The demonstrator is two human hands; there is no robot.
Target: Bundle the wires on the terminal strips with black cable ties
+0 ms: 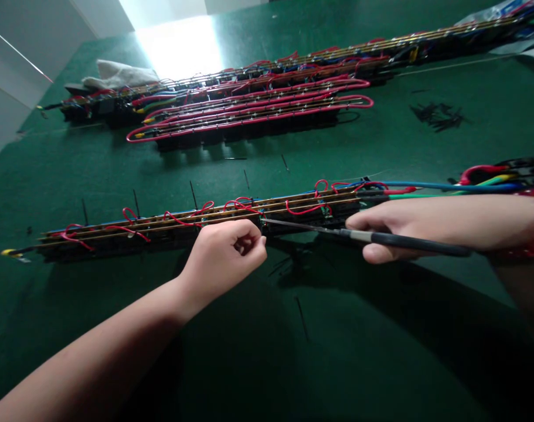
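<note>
A long black assembly [165, 224] with brass-coloured rods and looped red wires lies across the green table. My left hand [225, 258] is closed at its front edge near the middle, fingertips pinched together; anything between them is too small to make out. From the right, my right hand [390, 228] holds a slim tool [372, 237] with black handles and a long thin metal end, which looks like scissors. The tool's tip points left and reaches the assembly just beside my left fingertips. Several thin black strips [193, 194] stand up along the assembly's back edge.
More wired assemblies [249, 111] with red cable loops lie farther back on the green table [95, 158]. A pile of black bits [440, 116] is at the back right, a pale cloth [119, 74] at the back left. Blue and green cables [442, 187] run right. A loose black strip [300, 317] lies in front.
</note>
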